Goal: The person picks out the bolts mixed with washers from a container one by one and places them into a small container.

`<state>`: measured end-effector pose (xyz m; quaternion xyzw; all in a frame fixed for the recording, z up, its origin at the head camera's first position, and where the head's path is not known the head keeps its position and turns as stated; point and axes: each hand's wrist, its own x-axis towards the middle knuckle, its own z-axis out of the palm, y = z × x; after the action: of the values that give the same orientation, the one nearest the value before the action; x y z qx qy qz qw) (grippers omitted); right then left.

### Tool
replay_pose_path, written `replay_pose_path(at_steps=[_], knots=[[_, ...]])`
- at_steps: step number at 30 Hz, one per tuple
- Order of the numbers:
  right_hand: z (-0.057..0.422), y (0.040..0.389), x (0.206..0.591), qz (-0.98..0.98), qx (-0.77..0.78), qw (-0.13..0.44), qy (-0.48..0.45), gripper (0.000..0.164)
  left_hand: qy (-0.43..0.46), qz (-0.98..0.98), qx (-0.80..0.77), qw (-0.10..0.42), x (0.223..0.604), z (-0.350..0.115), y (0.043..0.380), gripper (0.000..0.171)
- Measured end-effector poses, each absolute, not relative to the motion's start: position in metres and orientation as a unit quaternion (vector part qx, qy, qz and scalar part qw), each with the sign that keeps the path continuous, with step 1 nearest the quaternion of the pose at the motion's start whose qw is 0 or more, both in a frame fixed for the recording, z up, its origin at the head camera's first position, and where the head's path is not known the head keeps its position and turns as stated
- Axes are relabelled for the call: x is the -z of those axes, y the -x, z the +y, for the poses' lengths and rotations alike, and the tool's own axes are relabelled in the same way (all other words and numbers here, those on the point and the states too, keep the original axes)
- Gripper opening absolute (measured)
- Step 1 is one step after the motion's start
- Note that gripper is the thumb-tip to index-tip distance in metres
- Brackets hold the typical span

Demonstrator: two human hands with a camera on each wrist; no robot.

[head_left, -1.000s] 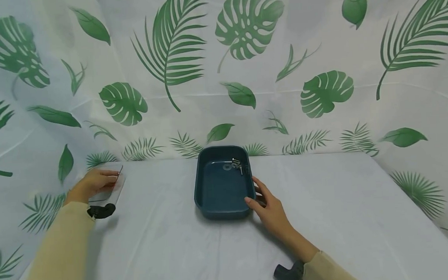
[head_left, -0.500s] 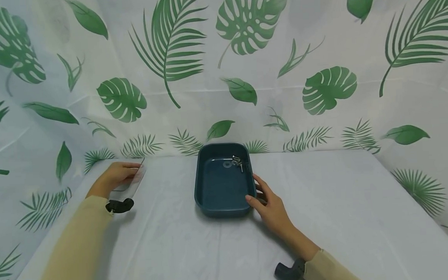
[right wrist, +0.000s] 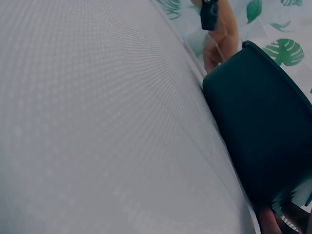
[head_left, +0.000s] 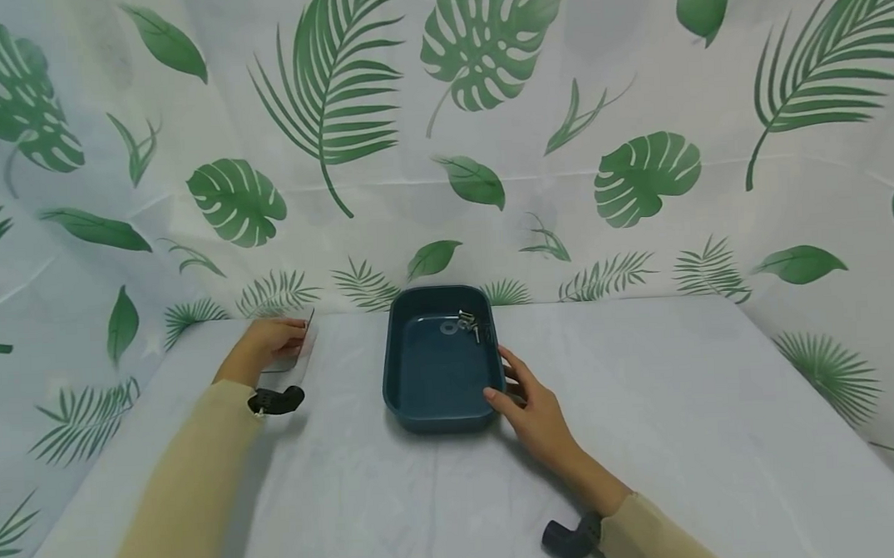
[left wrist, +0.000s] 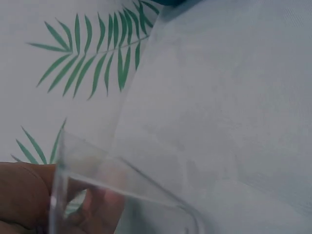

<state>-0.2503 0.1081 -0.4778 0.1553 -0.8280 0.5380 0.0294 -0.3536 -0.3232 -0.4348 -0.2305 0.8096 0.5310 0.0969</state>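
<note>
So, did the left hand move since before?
Yes, to the right. Against the printed leaves behind in the head view, the left hand, holding a clear plastic thing, has come closer to the blue tray.

Free lane between clear piece (head_left: 303,348) and blue tray (head_left: 439,371) — right hand (head_left: 535,412) blocks tray's near right side.

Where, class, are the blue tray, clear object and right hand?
Blue tray (head_left: 438,371), head view: bare floor.
Clear object (left wrist: 136,185), left wrist view: between two edges.
Right hand (head_left: 537,412), head view: back of hand.
</note>
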Motion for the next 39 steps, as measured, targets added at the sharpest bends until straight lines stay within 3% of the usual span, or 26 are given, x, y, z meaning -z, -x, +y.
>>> replay_pose_path(at_steps=[10, 26, 39], knots=[[0.109, 0.249, 0.475, -0.829, -0.537, 0.025, -0.154, 0.069, 0.187, 0.827, -0.517, 0.115, 0.401, -0.320, 0.336, 0.047], [0.109, 0.248, 0.477, -0.827, -0.540, 0.026, -0.154, 0.068, 0.186, 0.856, -0.462, 0.141, 0.413, -0.325, 0.334, 0.039], [0.108, 0.248, 0.475, -0.831, -0.537, 0.024, -0.146, 0.068, 0.202, 0.858, -0.453, 0.133, 0.422, -0.324, 0.340, 0.036]])
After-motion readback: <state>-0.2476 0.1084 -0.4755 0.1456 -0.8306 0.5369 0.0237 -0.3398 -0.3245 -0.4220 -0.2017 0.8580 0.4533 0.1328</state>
